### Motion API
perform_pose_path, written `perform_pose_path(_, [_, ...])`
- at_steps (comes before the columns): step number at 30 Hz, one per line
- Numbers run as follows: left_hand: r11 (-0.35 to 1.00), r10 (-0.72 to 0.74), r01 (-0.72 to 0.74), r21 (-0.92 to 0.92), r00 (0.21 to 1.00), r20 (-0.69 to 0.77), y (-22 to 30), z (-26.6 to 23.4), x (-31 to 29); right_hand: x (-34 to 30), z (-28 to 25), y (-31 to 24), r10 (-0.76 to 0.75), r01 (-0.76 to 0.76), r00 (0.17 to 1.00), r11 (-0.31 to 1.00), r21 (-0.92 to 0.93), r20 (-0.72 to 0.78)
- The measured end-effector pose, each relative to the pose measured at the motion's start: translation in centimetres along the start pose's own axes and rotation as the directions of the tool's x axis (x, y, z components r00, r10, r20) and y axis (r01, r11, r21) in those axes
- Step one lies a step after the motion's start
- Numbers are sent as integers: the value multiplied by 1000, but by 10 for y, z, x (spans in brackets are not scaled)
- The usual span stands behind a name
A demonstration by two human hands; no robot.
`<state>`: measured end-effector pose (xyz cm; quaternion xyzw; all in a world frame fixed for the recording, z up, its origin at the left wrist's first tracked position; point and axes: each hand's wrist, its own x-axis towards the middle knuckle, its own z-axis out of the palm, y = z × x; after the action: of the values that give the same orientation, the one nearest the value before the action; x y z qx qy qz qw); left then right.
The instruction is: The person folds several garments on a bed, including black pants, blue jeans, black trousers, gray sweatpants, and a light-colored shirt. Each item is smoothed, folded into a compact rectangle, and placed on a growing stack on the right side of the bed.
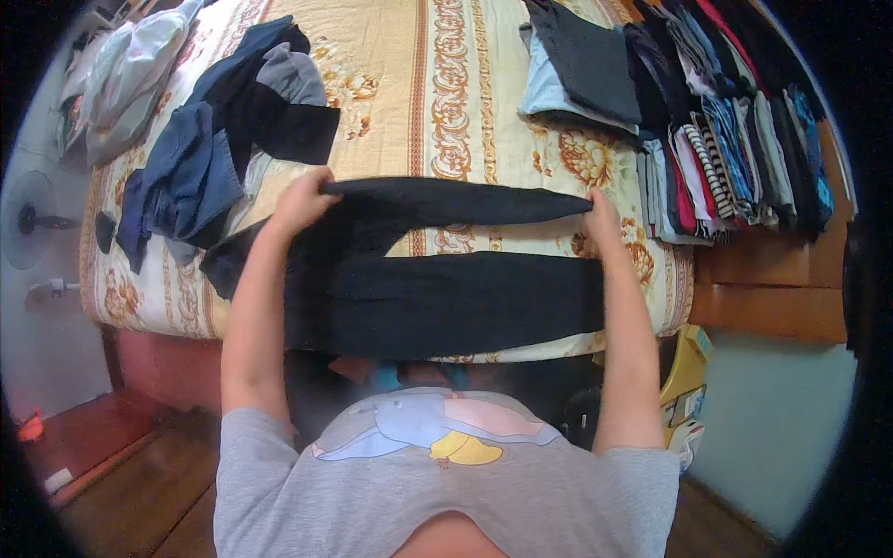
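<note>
Black trousers (446,302) lie sideways along the near edge of the bed, the leg ends toward the right. My left hand (303,199) is closed on the far edge of the trousers near the crotch. At the far leg's hem, my right hand (601,219) pinches the cloth. That far leg is stretched between both hands, a gap with bedspread showing between it and the near leg. The near leg lies flat, its hem beside my right forearm. The waist part spreads out to the left, partly hidden behind my left forearm.
A patterned cream bedspread (372,139) covers the bed. Loose dark blue clothes (186,167) and a pale garment (135,74) lie to the left. On the right are a dark folded pile (586,70) and rows of folded clothes (735,158) by a wooden board (772,312). A fan (33,221) stands far left.
</note>
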<state>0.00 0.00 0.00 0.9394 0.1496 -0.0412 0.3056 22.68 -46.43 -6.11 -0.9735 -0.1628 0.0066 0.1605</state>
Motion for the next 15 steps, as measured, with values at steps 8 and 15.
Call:
perform_pose_path(8, [968, 204, -231, -100, 952, -228, 67, 20, -43, -17, -100, 48, -137, 79, 956, 971, 224, 259])
perform_pose_path(15, [975, 131, -104, 198, 983, -130, 87, 60, -45, -22, -74, 82, -164, 127, 973, 968, 214, 163])
